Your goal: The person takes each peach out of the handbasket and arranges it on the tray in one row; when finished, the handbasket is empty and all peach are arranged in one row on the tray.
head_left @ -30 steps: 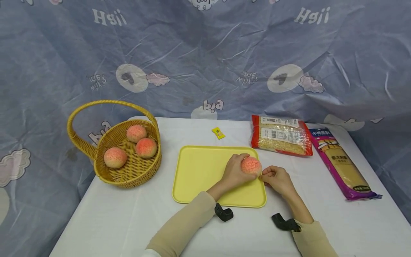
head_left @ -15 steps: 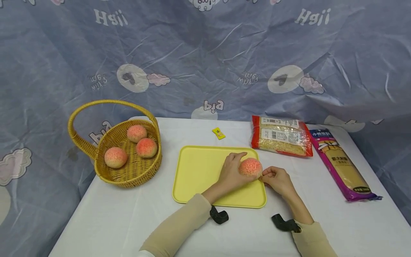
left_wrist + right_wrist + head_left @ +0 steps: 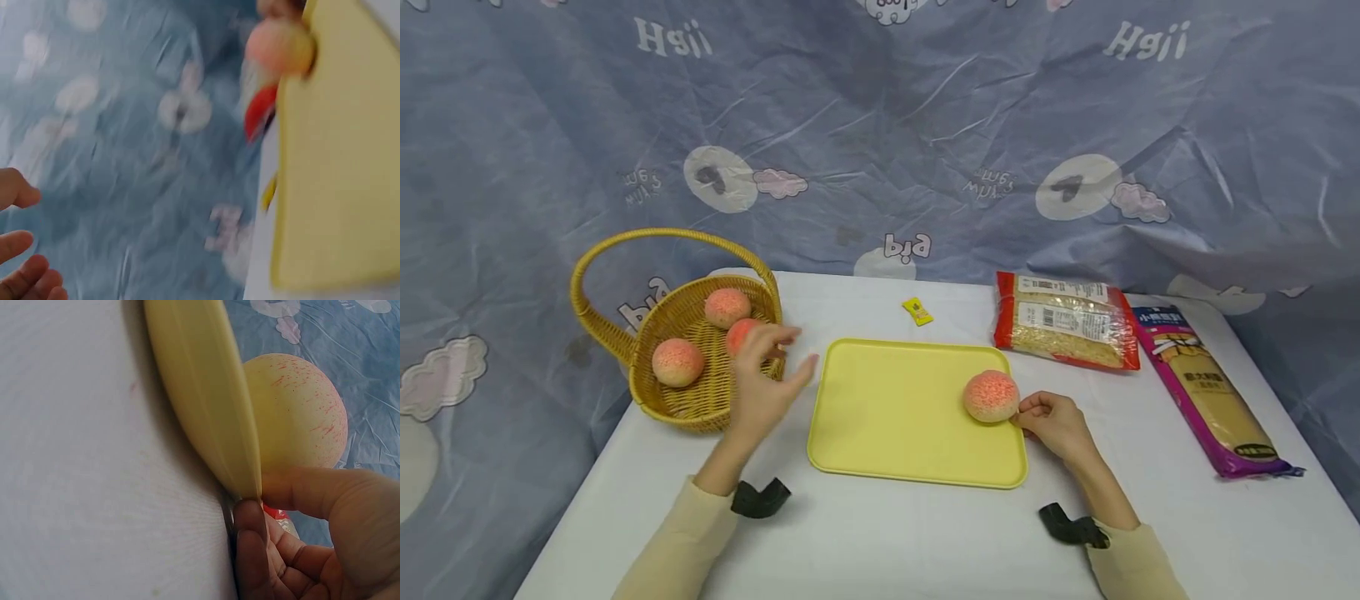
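Observation:
On the right part of the yellow tray (image 3: 895, 417) sits a single peach (image 3: 991, 396), pink on top. My right hand (image 3: 1054, 427) pinches the tray's right rim right beside this peach; in the right wrist view the thumb (image 3: 306, 490) lies over the edge with fingers below. My left hand (image 3: 762, 390), fingers spread and holding nothing, overlaps the right side of a wicker basket (image 3: 700, 414). Inside the basket are a front peach (image 3: 678, 362), a back peach (image 3: 727, 307) and a third peach (image 3: 741, 333), partly hidden behind the left fingers.
A small yellow wrapped packet (image 3: 917, 312) lies behind the tray. At the back right are a red-edged clear bag (image 3: 1067, 323) and a long purple packet (image 3: 1213, 387). The basket's tall handle (image 3: 673, 232) arches up. A printed blue cloth (image 3: 880, 150) hangs behind the table.
My left hand has let go of the peach on the tray and swung left to the basket. The right hand keeps its hold on the tray rim.

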### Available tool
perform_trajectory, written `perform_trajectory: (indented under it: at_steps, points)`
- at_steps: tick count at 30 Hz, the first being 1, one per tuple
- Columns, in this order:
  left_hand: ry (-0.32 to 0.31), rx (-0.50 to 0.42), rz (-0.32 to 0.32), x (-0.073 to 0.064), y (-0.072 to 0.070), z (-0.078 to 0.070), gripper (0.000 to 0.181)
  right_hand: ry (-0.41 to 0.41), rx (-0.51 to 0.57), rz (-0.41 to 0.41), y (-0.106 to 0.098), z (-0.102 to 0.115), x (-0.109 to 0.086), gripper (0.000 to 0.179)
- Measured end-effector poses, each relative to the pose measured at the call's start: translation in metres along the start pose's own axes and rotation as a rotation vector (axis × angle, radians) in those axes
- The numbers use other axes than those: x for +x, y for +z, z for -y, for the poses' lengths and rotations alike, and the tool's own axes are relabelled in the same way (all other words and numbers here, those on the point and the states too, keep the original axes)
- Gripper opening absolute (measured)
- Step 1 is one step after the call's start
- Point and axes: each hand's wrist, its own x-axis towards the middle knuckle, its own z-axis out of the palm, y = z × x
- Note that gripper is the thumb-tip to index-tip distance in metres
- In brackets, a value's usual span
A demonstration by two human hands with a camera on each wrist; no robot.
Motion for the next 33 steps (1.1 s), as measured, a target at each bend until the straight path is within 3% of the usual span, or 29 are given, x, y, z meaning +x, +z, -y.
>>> perform_trajectory:
  at_steps: [3,5,9,14,17,25,28,33]
  points:
    - [-0.157,0.056,-0.099,0.017,-0.034,0.024,0.034,-0.004,-0.002,0.001,0.0,-0.001,0.0,0.028]
    - [-0.262,0.095,-0.103,0.025,-0.048,0.043,0.038,-0.01,-0.002,-0.002,0.0,-0.002,0.0,0.028]
    - [-0.442,0.19,-0.05,0.03,-0.06,0.071,0.05,-0.012,0.0,-0.005,0.0,-0.003,-0.001,0.027]
    - [-0.64,0.298,0.074,0.03,-0.06,0.093,0.06,-0.013,0.006,-0.008,0.001,-0.003,-0.001,0.027]
    - [-0.686,0.334,0.164,0.031,-0.06,0.103,0.065,-0.019,0.01,-0.009,0.001,-0.003,-0.001,0.027]
    - [-0.722,0.343,0.414,0.032,-0.058,0.117,0.081,-0.038,0.007,-0.018,0.001,-0.005,0.0,0.026]
    - [-0.749,0.354,0.454,0.032,-0.056,0.119,0.084,-0.037,0.004,-0.017,0.001,-0.005,0.0,0.026]
    - [-0.754,0.362,0.442,0.031,-0.055,0.117,0.084,-0.026,0.008,-0.011,0.0,-0.004,0.0,0.027]
